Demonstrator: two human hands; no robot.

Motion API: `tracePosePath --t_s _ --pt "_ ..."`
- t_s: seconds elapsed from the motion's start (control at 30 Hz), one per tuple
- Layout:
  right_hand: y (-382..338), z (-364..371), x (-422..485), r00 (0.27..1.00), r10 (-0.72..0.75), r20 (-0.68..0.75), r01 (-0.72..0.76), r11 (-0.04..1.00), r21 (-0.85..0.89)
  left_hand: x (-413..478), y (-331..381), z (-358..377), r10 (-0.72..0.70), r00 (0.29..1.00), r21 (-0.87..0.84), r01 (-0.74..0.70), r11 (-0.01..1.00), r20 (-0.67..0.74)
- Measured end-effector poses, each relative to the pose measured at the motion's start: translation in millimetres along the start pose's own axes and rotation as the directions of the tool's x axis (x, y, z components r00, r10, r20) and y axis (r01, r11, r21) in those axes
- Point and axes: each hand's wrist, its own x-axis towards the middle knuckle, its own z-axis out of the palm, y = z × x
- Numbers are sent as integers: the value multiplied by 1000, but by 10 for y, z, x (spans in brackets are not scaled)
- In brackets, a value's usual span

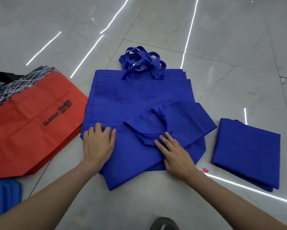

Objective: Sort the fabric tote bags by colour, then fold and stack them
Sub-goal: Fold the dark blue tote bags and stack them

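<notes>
While both of my hands lie on it, the top blue tote bag [186,123] sits in the middle of the floor [222,39], partly folded and skewed across the pile of flat blue bags [139,92] beneath it. My left hand [98,143] presses down on the bag's left edge, fingers spread and only slightly bent, gripping nothing. My right hand [176,153] rests with straight fingers on the bag's handle loop [137,132], which is turned inward over the fabric; this hand is also flat and holds nothing.

At the far end of the pile, the other bags' handles [142,62] bunch together in a tangle on the tiles. To the right, apart from the pile, lies a folded blue bag [245,151], a neat rectangle with layered edges showing at its near corner. Between it and my right wrist a small pink scrap [206,170] sits on the floor.

To the left, just beside the pile, is a stack of red bags [23,143] printed with black lettering and a band of white crossing lines. Something black [0,78] shows behind that stack. A lighter blue heap [1,196] is at the lower left edge, and the toe of a shoe [164,224] is at the bottom.
</notes>
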Motion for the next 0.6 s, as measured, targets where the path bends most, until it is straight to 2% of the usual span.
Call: tracePosePath --t_s 0.07,0.1,0.17,0.2,0.27,0.4,0.47,0.53,0.6 --pt "100 -38 35 998 -62 27 61 997 51 151 24 -109 -73 995 -183 60 981 -63" --pt "163 -56 61 994 -98 47 94 993 77 273 62 -157 -120 993 -338 108 935 -15" --pt "286 -64 112 980 -179 90 169 979 114 517 180 -200 -154 960 -609 267 747 233" --pt "335 -62 140 971 -212 108 197 972 131 625 250 -180 -110 925 -641 335 691 365" --pt "401 -73 202 957 -257 133 238 960 145 777 386 -83 -33 879 -589 346 731 476" --pt "460 -135 331 938 -319 138 316 948 48 888 490 64 -107 834 -476 409 778 542" --pt "492 -171 379 946 -301 118 308 950 -45 838 484 95 -83 820 -480 410 776 566" --pt "516 -191 406 967 -241 82 249 962 -108 775 426 146 -86 837 -563 436 702 541" --pt "498 -207 421 976 -207 62 213 969 -124 710 373 122 -178 829 -647 531 547 529"
